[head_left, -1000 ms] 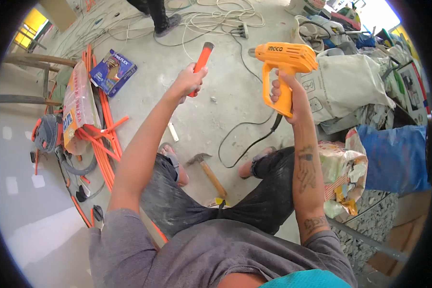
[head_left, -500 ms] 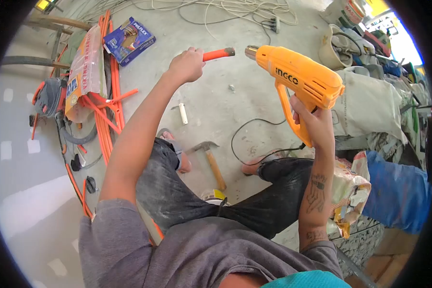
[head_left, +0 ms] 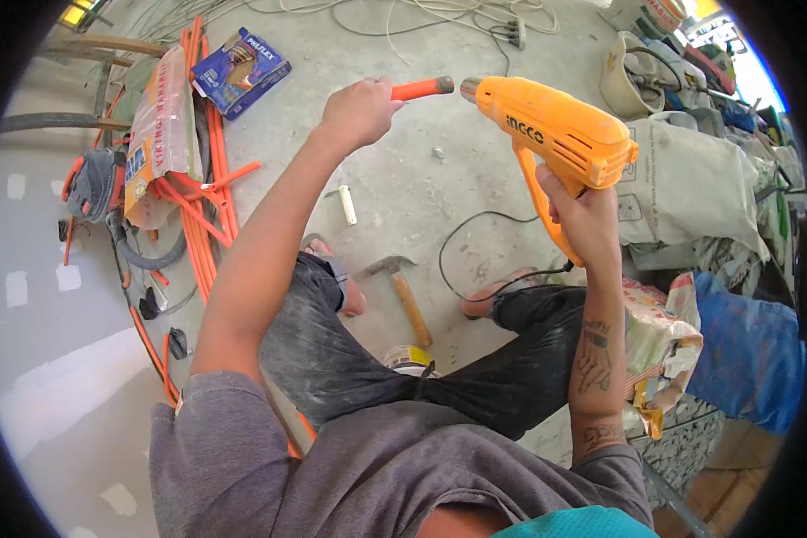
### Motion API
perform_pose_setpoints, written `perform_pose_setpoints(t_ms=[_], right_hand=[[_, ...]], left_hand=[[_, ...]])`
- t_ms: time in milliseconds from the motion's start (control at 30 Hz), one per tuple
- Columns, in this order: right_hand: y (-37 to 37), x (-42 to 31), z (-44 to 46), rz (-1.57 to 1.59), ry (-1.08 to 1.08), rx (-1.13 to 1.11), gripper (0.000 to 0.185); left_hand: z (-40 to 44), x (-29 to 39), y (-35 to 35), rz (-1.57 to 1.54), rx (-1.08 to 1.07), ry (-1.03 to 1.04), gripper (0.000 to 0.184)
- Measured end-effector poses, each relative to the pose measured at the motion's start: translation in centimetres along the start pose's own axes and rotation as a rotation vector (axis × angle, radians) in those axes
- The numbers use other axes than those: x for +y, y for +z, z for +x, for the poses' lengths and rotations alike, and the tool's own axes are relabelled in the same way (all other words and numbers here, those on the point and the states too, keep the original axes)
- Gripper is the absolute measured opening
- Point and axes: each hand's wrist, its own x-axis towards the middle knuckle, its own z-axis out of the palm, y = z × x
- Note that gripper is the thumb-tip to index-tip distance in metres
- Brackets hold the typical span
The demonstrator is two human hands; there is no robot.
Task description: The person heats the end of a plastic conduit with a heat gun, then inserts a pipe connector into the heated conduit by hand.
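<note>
A dusty grey floor [head_left: 394, 188], cluttered at both sides; a bucket [head_left: 408, 357] between the legs [head_left: 309, 336]; a hammer [head_left: 411, 308] beyond; right hand [head_left: 583, 215] gripping the heat gun [head_left: 556, 125], nozzle [head_left: 469, 90] near the tube [head_left: 421, 90] clamped in the left hand [head_left: 359, 114], hands apart; orange pipes [head_left: 194, 229] and blue box [head_left: 241, 73] left; cables [head_left: 462, 12] farthest.

"INGCO" on orange heat gun [head_left: 556, 125]; "PHLFLEX" on blue box [head_left: 240, 73]; "VIKING" on sack [head_left: 163, 134].

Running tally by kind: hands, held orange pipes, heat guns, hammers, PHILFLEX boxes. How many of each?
Hands: 2 (left hand, right hand)
Held orange pipe: 1
Heat gun: 1
Hammer: 1
PHILFLEX box: 1
Total: 6
</note>
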Motion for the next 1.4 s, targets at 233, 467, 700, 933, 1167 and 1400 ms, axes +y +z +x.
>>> perform_pose_setpoints(t_ms=[233, 467, 700, 933, 1167, 1400], right_hand=[[-0.4, -0.7, 0.2, -0.045, 0.17, -0.042, 0.035], [0.2, -0.7, 0.1, -0.037, 0.059, -0.008, 0.035], [0.2, -0.5, 0.2, -0.013, -0.018, 0.01, 0.025], [-0.1, -1.2, 0.1, -0.029, -0.013, 0.033, 0.023], [-0.3, -1.7, 0.5, 0.032, -0.028, 0.043, 0.024], [0.2, -2.5, 0.5, -0.015, -0.014, 0.013, 0.03]], left_hand=[[-0.2, 0.1, -0.3, 0.034, 0.041, 0.034, 0.03], [-0.4, 0.4, -0.5, 0.07, 0.033, 0.037, 0.03], [-0.1, -0.1, 0.0, 0.078, 0.1, 0.09, 0.027], [0.2, -0.3, 0.4, 0.126, 0.195, 0.115, 0.026], [0.6, -1.6, 2.8, 0.154, 0.338, 0.177, 0.022], [0.1, -0.5, 1.3, 0.124, 0.111, 0.068, 0.024]])
